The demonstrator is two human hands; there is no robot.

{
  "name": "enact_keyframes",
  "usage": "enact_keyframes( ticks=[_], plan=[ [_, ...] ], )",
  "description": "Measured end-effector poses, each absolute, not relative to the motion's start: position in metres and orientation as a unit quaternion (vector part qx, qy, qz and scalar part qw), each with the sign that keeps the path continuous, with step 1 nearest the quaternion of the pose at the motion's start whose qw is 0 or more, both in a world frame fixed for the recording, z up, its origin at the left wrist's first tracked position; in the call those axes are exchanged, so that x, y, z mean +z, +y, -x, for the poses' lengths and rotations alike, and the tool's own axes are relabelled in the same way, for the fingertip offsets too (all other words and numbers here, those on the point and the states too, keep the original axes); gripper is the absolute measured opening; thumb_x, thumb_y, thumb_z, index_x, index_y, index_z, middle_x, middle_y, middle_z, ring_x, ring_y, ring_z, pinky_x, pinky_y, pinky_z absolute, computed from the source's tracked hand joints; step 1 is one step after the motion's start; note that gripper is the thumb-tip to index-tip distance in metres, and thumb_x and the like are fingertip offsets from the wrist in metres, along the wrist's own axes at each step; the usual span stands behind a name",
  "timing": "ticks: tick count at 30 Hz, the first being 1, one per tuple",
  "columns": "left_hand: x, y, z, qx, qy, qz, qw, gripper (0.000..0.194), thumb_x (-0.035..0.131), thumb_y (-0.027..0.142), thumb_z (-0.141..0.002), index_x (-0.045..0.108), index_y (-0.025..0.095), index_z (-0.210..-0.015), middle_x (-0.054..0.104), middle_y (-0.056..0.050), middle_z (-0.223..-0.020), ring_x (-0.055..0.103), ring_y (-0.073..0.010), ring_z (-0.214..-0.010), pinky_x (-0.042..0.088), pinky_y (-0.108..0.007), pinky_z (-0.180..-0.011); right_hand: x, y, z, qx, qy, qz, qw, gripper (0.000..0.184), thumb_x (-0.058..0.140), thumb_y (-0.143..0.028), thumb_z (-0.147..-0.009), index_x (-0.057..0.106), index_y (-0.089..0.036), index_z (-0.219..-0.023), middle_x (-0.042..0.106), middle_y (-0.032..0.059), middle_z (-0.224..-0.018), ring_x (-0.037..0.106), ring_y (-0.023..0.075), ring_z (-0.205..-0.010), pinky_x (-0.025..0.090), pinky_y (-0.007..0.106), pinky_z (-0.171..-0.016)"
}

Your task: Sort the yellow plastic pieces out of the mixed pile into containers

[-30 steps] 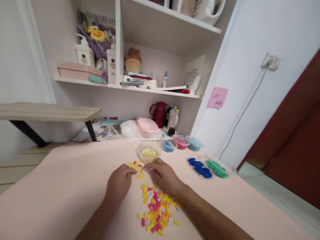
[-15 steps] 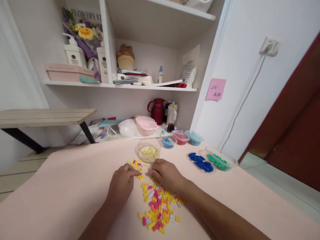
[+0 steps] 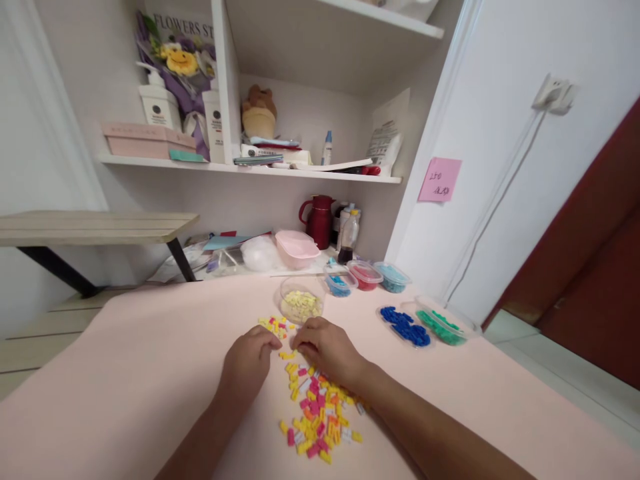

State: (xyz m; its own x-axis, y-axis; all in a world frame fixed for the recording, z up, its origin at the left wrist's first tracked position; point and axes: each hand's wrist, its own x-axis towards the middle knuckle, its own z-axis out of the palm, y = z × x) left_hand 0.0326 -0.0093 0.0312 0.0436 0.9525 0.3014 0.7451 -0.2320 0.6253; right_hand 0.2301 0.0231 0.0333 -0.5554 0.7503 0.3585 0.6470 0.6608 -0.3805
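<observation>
My left hand [image 3: 246, 365] rests on the pink table cover with its fingers curled, beside a small heap of yellow, pink and white toy bricks [image 3: 274, 325]. Across a narrow gap, my right hand [image 3: 327, 347] has thumb and fingertips drawn together, close to a few yellow bricks [image 3: 287, 355]. Whether either hand pinches a brick is hidden by the fingers. A larger spread of yellow, pink, orange and white bricks [image 3: 320, 420] lies nearer to me, partly under my right wrist. Just beyond my hands stands a clear round tub with pale yellow bricks [image 3: 301, 305].
To the right are a container of dark blue bricks [image 3: 405, 327] and a tub of green bricks [image 3: 443, 328]. Tubs of blue [image 3: 340, 285], red [image 3: 365, 277] and light blue [image 3: 393, 279] pieces stand behind. A red jug [image 3: 319, 222] and a pink box [image 3: 297, 250] line the back.
My right hand has drawn back slightly from the small heap, its fingers curling together. My left thumb and fingers have shifted slightly by the heap. The camera view has swayed.
</observation>
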Motion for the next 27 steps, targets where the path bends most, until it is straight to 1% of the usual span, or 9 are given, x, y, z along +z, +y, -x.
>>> enact_keyframes(
  ticks=[3, 7, 10, 13, 16, 19, 24, 25, 27],
  plan=[
    [0.033, -0.01, -0.03, 0.403, 0.627, -0.643, 0.176, 0.034, 0.038, 0.01, -0.075, 0.069, 0.023, -0.074, 0.071, 0.0, -0.091, 0.064, -0.014, -0.081, 0.048, -0.027, -0.075, 0.036, 0.022, -0.231, 0.101, -0.876, 0.406, 0.241, 0.024, 0.056, -0.019, -0.087, 0.074, -0.03, -0.098, 0.069, 0.0004, -0.099, 0.062, 0.0163, -0.096, 0.045, 0.025, -0.085],
    [0.035, -0.009, -0.026, 0.455, 0.657, -0.574, 0.178, 0.03, 0.039, 0.014, -0.076, 0.068, 0.022, -0.076, 0.07, 0.0, -0.086, 0.065, -0.0152, -0.08, 0.05, -0.028, -0.076, 0.043, 0.018, -0.23, 0.088, -0.892, 0.395, 0.201, 0.023, 0.057, -0.025, -0.088, 0.073, -0.031, -0.103, 0.07, 0.0008, -0.103, 0.061, 0.0172, -0.1, 0.044, 0.026, -0.085],
    [0.033, -0.005, -0.022, 0.47, 0.672, -0.552, 0.151, 0.031, 0.039, 0.014, -0.078, 0.069, 0.021, -0.082, 0.068, -0.003, -0.094, 0.065, -0.0164, -0.09, 0.05, -0.03, -0.086, 0.048, 0.014, -0.227, 0.062, -0.898, 0.399, 0.175, 0.024, 0.052, -0.021, -0.089, 0.073, -0.029, -0.098, 0.071, 0.0009, -0.099, 0.062, 0.0172, -0.096, 0.043, 0.026, -0.082],
    [0.026, 0.002, -0.019, 0.458, 0.689, -0.551, 0.108, 0.039, 0.038, 0.009, -0.079, 0.07, 0.017, -0.098, 0.064, -0.007, -0.11, 0.061, -0.0171, -0.106, 0.045, -0.029, -0.098, 0.05, 0.009, -0.227, 0.056, -0.892, 0.411, 0.176, 0.023, 0.051, -0.018, -0.087, 0.072, -0.027, -0.092, 0.071, 0.0008, -0.098, 0.064, 0.0169, -0.092, 0.043, 0.026, -0.079],
    [0.022, 0.006, -0.018, 0.419, 0.717, -0.553, 0.076, 0.046, 0.039, 0.005, -0.079, 0.068, 0.014, -0.113, 0.058, -0.011, -0.122, 0.056, -0.0187, -0.118, 0.041, -0.029, -0.105, 0.055, 0.007, -0.232, 0.083, -0.884, 0.41, 0.207, 0.021, 0.054, -0.016, -0.085, 0.071, -0.026, -0.09, 0.071, -0.0007, -0.097, 0.064, 0.0157, -0.089, 0.043, 0.025, -0.078],
    [0.023, 0.005, -0.019, 0.371, 0.737, -0.561, 0.065, 0.049, 0.039, 0.004, -0.079, 0.066, 0.013, -0.118, 0.055, -0.013, -0.129, 0.053, -0.0215, -0.122, 0.039, -0.032, -0.107, 0.07, 0.013, -0.238, 0.094, -0.863, 0.412, 0.275, 0.018, 0.056, -0.017, -0.086, 0.07, -0.025, -0.091, 0.071, 0.0003, -0.094, 0.064, 0.0153, -0.084, 0.044, 0.025, -0.075],
    [0.031, -0.002, -0.023, 0.306, 0.755, -0.576, 0.074, 0.05, 0.036, 0.005, -0.082, 0.065, 0.019, -0.121, 0.056, -0.01, -0.133, 0.052, -0.0232, -0.124, 0.04, -0.041, -0.104, 0.11, 0.041, -0.235, 0.028, -0.83, 0.423, 0.363, 0.013, 0.058, -0.022, -0.086, 0.069, -0.023, -0.092, 0.07, 0.0023, -0.087, 0.063, 0.016, -0.076, 0.044, 0.026, -0.07],
    [0.032, -0.003, -0.023, 0.301, 0.754, -0.579, 0.072, 0.05, 0.036, 0.006, -0.083, 0.065, 0.021, -0.121, 0.057, -0.009, -0.132, 0.053, -0.0223, -0.123, 0.04, -0.04, -0.104, 0.115, 0.047, -0.234, 0.011, -0.824, 0.43, 0.368, 0.013, 0.059, -0.021, -0.086, 0.069, -0.023, -0.094, 0.071, 0.0019, -0.087, 0.063, 0.0163, -0.076, 0.043, 0.027, -0.069],
    [0.032, -0.003, -0.023, 0.297, 0.753, -0.584, 0.069, 0.049, 0.036, 0.007, -0.084, 0.065, 0.022, -0.12, 0.059, -0.008, -0.131, 0.054, -0.0206, -0.122, 0.04, -0.038, -0.103, 0.12, 0.056, -0.231, -0.015, -0.812, 0.447, 0.375, 0.024, 0.059, -0.019, -0.084, 0.066, -0.025, -0.106, 0.071, 0.0008, -0.088, 0.063, 0.0164, -0.074, 0.043, 0.027, -0.067]
  ],
)
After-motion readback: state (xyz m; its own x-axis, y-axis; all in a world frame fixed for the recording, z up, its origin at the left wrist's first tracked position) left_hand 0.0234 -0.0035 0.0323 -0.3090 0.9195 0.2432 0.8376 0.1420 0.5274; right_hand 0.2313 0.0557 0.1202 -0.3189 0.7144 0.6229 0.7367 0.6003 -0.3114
